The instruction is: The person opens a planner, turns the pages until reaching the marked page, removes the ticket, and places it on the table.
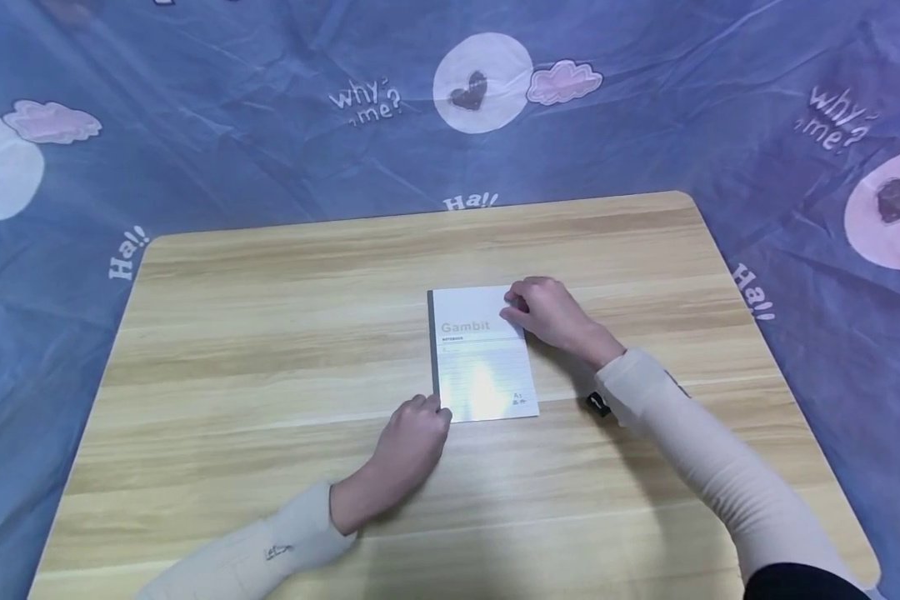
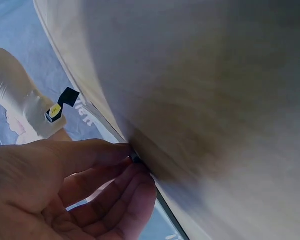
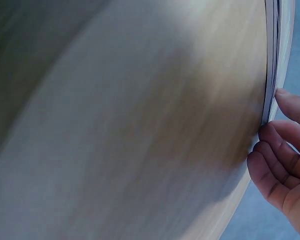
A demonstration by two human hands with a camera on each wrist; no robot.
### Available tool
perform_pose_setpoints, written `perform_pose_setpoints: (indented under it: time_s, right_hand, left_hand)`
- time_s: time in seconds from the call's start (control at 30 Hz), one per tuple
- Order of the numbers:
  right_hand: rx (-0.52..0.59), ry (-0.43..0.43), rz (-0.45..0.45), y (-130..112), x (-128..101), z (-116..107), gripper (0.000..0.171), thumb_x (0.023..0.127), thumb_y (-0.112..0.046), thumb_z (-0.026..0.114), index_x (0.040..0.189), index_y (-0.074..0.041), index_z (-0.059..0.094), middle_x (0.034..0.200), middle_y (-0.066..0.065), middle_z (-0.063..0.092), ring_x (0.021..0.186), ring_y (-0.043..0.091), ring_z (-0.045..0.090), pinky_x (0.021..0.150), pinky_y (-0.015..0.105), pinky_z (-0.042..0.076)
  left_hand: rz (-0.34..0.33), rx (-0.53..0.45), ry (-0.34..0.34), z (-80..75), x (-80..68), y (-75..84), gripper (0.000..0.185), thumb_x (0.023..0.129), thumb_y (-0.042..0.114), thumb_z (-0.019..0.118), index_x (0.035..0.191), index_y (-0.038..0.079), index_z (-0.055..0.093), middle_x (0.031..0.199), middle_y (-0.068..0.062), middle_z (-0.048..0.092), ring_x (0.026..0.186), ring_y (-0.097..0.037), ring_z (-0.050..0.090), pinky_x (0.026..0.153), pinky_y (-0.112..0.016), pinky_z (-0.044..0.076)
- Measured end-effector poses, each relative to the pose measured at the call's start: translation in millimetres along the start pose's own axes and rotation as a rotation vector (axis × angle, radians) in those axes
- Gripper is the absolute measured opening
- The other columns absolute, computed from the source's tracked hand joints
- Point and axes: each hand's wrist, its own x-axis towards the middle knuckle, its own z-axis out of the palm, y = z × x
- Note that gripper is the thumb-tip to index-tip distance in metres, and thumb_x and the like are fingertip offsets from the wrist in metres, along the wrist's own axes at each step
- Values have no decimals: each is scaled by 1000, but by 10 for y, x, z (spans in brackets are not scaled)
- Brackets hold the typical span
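Both arms wear long, close-fitting sleeves of soft cream-beige knit fabric that end at the wrists, leaving the left hand and the right hand bare. The left cream-beige sleeve bunches into folds near its cuff and carries a small dark mark on the cloth. The right cream-beige sleeve lies smoother, with a small black tab at its cuff. In the left wrist view that small black tab is joined to a small yellow-faced piece. Near the bottom edge of the head view, a dark garment covers the right upper arm.
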Motion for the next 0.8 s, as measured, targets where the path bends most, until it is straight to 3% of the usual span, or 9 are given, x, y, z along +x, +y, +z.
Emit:
perform_pose_setpoints:
  time_s: [0.8]
  right_hand:
    - [23, -19, 1, -205, 94, 49, 26, 91, -21, 76, 105, 0, 71, 86, 7, 67, 77, 20, 60, 74, 35, 51]
  left_hand:
    - [-41, -94, -21, -159, -122, -94, 6, 85, -4, 72, 79, -2, 74, 76, -13, 68, 61, -17, 60, 57, -29, 54]
